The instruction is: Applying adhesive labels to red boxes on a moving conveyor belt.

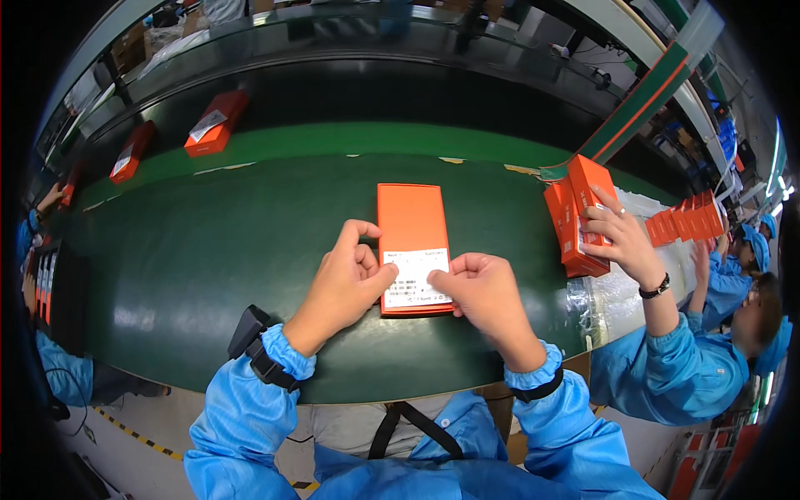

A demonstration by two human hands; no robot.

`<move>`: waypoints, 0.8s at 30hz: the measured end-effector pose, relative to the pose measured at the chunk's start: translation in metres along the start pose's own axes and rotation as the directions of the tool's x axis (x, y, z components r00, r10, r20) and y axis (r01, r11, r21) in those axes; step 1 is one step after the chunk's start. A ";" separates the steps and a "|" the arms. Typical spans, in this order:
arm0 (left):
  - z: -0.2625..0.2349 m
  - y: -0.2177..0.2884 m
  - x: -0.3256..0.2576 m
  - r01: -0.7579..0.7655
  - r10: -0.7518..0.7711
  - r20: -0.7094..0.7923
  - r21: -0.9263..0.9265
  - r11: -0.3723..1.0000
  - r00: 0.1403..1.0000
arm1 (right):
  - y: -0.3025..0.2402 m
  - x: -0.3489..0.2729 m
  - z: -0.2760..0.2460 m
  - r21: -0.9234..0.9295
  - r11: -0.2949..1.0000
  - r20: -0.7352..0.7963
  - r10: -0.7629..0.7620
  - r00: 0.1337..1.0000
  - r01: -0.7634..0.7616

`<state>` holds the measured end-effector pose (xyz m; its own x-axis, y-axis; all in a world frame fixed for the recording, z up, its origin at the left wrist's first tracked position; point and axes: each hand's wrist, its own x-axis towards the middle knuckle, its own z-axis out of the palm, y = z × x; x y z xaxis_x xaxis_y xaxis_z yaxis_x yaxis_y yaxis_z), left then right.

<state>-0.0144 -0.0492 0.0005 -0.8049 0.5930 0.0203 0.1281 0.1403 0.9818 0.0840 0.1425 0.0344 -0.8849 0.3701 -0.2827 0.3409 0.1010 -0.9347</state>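
Left hand [346, 279]: fingertips pressing white label [416, 279], gripping nothing
Right hand [483, 292]: likewise, on label's right edge
Orange box [411, 225]: flat on desk [208, 250]

Left hand [346, 279] and right hand [483, 292] rest knuckles-up, fingers curled.

Dark green conveyor belt [208, 250] carrying an orange flat box [412, 229] with white label at centre, two orange boxes at 10 o'clock [216, 123] [132, 151], and stacked orange boxes [575, 221] at 3 o'clock.
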 end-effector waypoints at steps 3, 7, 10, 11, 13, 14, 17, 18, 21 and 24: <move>0.000 -0.001 0.002 -0.003 0.003 -0.006 -0.006 1.000 1.000 | -0.006 -0.004 0.002 -0.249 0.965 -0.070 -0.099 0.993 0.079; 0.000 0.000 0.000 -0.016 0.016 -0.006 -0.046 0.999 1.000 | -0.017 -0.006 0.001 -0.487 0.866 -0.088 -0.179 0.980 0.115; 0.000 -0.005 -0.003 -0.022 0.021 -0.015 -0.019 1.000 1.000 | -0.012 -0.003 -0.012 -0.631 0.762 -0.205 -0.347 0.915 0.147; 0.000 -0.005 -0.003 -0.036 0.036 -0.008 0.005 0.999 0.999 | -0.007 -0.002 -0.022 -0.714 0.686 -0.305 -0.484 0.820 0.139; 0.001 0.000 -0.003 -0.085 0.084 0.016 0.096 0.992 0.996 | 0.008 -0.007 -0.035 -0.635 0.757 -0.315 -0.433 0.845 0.151; -0.001 0.003 -0.003 -0.087 0.087 0.006 0.103 0.991 0.996 | 0.011 -0.012 -0.033 -0.558 0.813 -0.326 -0.399 0.857 0.167; 0.000 0.009 -0.005 0.036 -0.036 0.019 -0.032 0.999 0.999 | 0.010 -0.027 -0.002 -0.452 0.847 -0.246 -0.419 0.874 0.280; -0.001 0.007 -0.003 0.039 -0.041 -0.015 -0.123 0.992 0.999 | 0.015 -0.025 0.008 -0.545 0.741 -0.157 -0.551 0.820 0.393; -0.007 0.004 0.002 0.014 -0.030 -0.098 -0.161 0.987 0.995 | 0.012 -0.021 0.039 -0.707 0.579 -0.125 -0.668 0.734 0.407; -0.014 0.000 0.007 -0.023 0.001 -0.171 -0.122 0.992 0.985 | 0.011 -0.002 0.043 -0.775 0.548 -0.144 -0.638 0.757 0.314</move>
<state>-0.0283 -0.0557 0.0035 -0.8921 0.4486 0.0537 0.0747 0.0292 0.9968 0.0759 0.1031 0.0153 -0.8414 0.3487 0.4129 0.1548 0.8875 -0.4340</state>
